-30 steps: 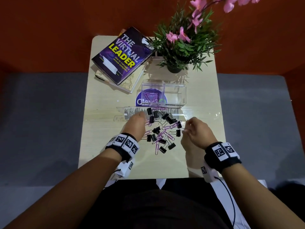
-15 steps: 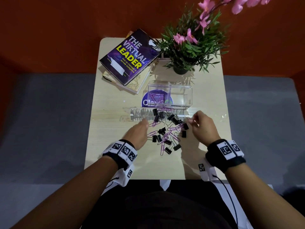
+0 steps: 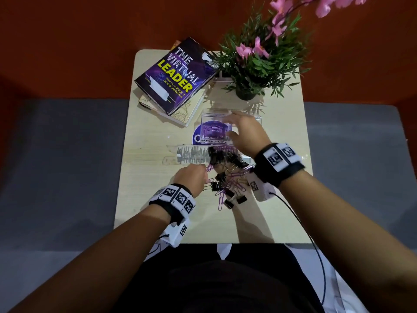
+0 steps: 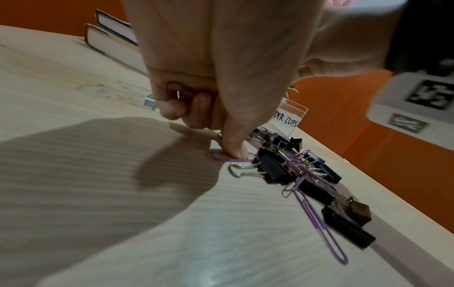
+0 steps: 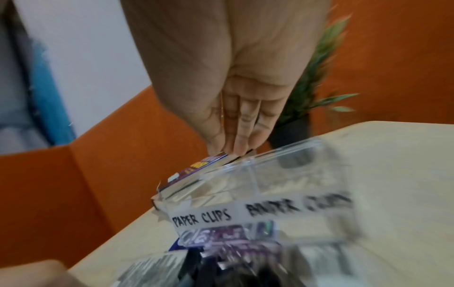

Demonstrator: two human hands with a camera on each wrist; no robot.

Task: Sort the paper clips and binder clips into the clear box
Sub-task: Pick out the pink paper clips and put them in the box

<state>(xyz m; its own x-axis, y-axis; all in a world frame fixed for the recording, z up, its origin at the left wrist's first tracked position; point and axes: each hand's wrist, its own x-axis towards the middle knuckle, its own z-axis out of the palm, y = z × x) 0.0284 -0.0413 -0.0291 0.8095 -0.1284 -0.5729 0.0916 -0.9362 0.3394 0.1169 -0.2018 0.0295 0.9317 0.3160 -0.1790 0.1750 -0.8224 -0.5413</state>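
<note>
Left hand point(image 3: 191, 179) at the left edge of the clip pile point(image 3: 228, 181), mid counter point(image 3: 144, 172). Its grip: fingers curled in, one fingertip point(image 4: 236, 153) pressing down on a purple paper clip point(image 4: 227, 158); the curled fingers seem to hold a clip too, not clear. That clip lies flat, long axis running right into the pile, its far end tangled under a black binder clip point(image 4: 272, 169).

Right hand point(image 3: 246, 132) is over the clear box point(image 3: 209, 123), just beyond the pile. Fingers straight and pressed together, pointing down at the box; cannot tell if anything is between them, view is blurred. Box has two labelled compartments, paper clips left, binder clips right; purple clips already in the left one.

Left hand is nearer the pile; the box lies beyond it and to the right. The pressed clip likely needs dragging left, clear of the tangle, before lifting.
</note>
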